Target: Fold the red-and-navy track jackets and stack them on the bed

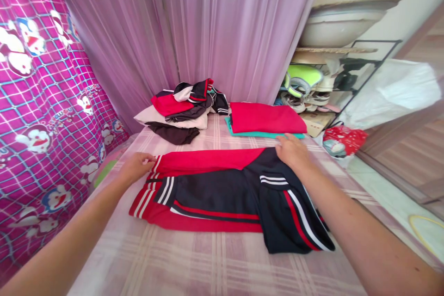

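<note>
A red and navy jacket lies spread on the bed, its sleeves folded in over the body. White stripes mark its cuffs and the red hem at the left; red and white stripes run along the navy sleeves. At the far left corner of the hem, my left hand pinches the striped edge between thumb and fingers. My right hand grips the jacket's far right edge by the navy shoulder, its fingers closed and partly hidden.
Behind the jacket are a folded red and teal stack and a heap of dark, red and white clothes. A purple curtain hangs beyond the checked bed sheet. A shoe rack and a red bag stand right.
</note>
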A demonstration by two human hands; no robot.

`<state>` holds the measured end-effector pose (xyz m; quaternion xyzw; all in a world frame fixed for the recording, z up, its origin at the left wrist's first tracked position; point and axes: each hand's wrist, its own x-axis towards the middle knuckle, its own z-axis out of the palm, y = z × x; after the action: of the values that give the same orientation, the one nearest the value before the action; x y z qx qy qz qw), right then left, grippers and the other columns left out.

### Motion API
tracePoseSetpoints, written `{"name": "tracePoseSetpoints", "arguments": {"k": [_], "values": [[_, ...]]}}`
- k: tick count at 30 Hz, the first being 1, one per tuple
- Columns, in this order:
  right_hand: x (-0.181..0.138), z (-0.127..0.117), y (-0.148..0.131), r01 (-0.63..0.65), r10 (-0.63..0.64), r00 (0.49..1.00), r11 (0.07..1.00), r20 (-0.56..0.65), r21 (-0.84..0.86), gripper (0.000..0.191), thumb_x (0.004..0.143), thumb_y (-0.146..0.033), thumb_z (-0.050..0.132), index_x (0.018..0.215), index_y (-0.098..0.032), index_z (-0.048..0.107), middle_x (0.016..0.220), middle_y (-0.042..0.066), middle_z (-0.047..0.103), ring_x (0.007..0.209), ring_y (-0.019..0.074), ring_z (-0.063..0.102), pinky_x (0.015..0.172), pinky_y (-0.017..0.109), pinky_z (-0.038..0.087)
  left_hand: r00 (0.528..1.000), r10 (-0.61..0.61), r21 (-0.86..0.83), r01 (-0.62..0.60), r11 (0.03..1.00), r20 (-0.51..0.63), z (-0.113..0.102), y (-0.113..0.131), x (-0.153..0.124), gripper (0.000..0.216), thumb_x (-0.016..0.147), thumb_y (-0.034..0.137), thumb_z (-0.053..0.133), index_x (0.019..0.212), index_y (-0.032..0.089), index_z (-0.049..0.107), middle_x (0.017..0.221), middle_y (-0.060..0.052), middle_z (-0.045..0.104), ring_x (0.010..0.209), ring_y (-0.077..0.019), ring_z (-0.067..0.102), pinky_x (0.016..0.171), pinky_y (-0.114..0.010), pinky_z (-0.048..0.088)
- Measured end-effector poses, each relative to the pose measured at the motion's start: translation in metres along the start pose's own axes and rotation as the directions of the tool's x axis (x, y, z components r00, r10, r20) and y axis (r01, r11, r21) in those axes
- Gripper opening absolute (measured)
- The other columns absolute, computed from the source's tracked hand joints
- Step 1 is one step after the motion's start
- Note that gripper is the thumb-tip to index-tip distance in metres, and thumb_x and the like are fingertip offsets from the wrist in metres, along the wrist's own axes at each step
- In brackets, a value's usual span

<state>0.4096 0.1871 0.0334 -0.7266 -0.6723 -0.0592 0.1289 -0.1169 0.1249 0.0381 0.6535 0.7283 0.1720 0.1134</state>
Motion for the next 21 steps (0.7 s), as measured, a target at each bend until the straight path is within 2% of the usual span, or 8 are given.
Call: {"name": "tracePoseSetpoints", "arguments": {"k": [2,4,6,8,10,11,16,21], "values": [[-0.002,-0.007,-0.031,0.084,-0.084,0.996,0.995,-0.014,0.055,0.050,0.094,-0.033,0.047,0.141,-0.022,0.057,0.153,0.014,0.047,0.138,0.0349,0.043,0.113,0.053,0.036,0.991,0.120,0.114,-0.113,0.987,-0.061,-0.004,0.017,0.010,0.035,0.079,0.041,0.053,0.096,0.022,0.076,0.120,-0.008,0.072,0.117,-0.0292,0.062,0.104,-0.041,0.047],[-0.008,-0.008,-0.067,0.213,-0.219,0.975,0.969,0.037,0.124,0.053,0.097,-0.039,0.041,0.147,-0.022,0.051,0.159,0.012,0.038,0.145,0.0332,0.034,0.117,0.052,0.030,0.978,0.202,0.136,-0.193,0.972,-0.057,0.006,0.042,0.016,0.044,0.087,0.043,0.045,0.115,0.023,0.071,0.137,-0.008,0.064,0.129,-0.0268,0.055,0.109,-0.040,0.043],[-0.017,-0.002,-0.098,0.301,-0.333,0.919,0.939,0.212,0.168,0.059,0.100,-0.048,0.034,0.153,-0.022,0.041,0.164,0.011,0.028,0.150,0.0308,0.025,0.120,0.053,0.023,0.973,0.226,0.164,-0.230,0.959,0.041,0.026,0.067,0.015,0.052,0.093,0.044,0.038,0.133,0.020,0.062,0.146,-0.012,0.056,0.135,-0.0269,0.050,0.112,-0.044,0.039],[-0.025,0.009,-0.112,0.324,-0.375,0.834,0.927,0.404,0.191,0.065,0.100,-0.056,0.026,0.156,-0.024,0.035,0.167,0.009,0.021,0.153,0.0286,0.017,0.121,0.056,0.015,0.978,0.175,0.264,-0.200,0.944,0.114,0.049,0.084,0.008,0.058,0.094,0.048,0.038,0.142,0.019,0.053,0.154,-0.015,0.047,0.142,-0.0334,0.042,0.113,-0.058,0.033],[-0.029,0.019,-0.104,0.312,-0.361,0.790,0.932,0.495,0.182,0.067,0.101,-0.058,0.019,0.158,-0.025,0.030,0.168,0.008,0.017,0.154,0.0250,0.012,0.122,0.055,0.009,0.980,0.146,0.358,-0.185,0.915,0.133,0.066,0.090,0.000,0.062,0.095,0.052,0.037,0.149,0.021,0.046,0.158,-0.017,0.040,0.146,-0.0361,0.034,0.113,-0.065,0.028],[-0.029,0.023,-0.093,0.287,-0.325,0.798,0.945,0.508,0.155,0.066,0.101,-0.057,0.017,0.158,-0.024,0.028,0.168,0.008,0.016,0.154,0.0234,0.011,0.122,0.054,0.007,0.981,0.136,0.394,-0.179,0.902,0.135,0.071,0.089,-0.003,0.064,0.096,0.053,0.036,0.151,0.022,0.042,0.159,-0.016,0.038,0.147,-0.0360,0.032,0.113,-0.066,0.026],[-0.023,0.031,-0.029,0.028,0.000,0.914,0.998,0.405,-0.064,0.065,0.103,-0.049,0.018,0.158,-0.018,0.029,0.166,0.012,0.022,0.152,0.0246,0.018,0.122,0.050,0.015,0.982,0.091,0.442,-0.156,0.883,0.165,0.072,0.081,-0.004,0.064,0.097,0.054,0.031,0.154,0.024,0.038,0.161,-0.013,0.035,0.148,-0.0336,0.030,0.113,-0.065,0.026],[-0.023,0.036,-0.023,-0.031,0.055,0.943,0.996,0.327,-0.078,0.064,0.103,-0.050,0.020,0.156,-0.017,0.034,0.163,0.015,0.030,0.150,0.0276,0.024,0.120,0.052,0.019,0.984,0.092,0.444,-0.151,0.883,0.152,0.070,0.083,-0.001,0.064,0.097,0.054,0.030,0.154,0.024,0.037,0.161,-0.012,0.037,0.147,-0.0330,0.032,0.114,-0.064,0.026]]}}
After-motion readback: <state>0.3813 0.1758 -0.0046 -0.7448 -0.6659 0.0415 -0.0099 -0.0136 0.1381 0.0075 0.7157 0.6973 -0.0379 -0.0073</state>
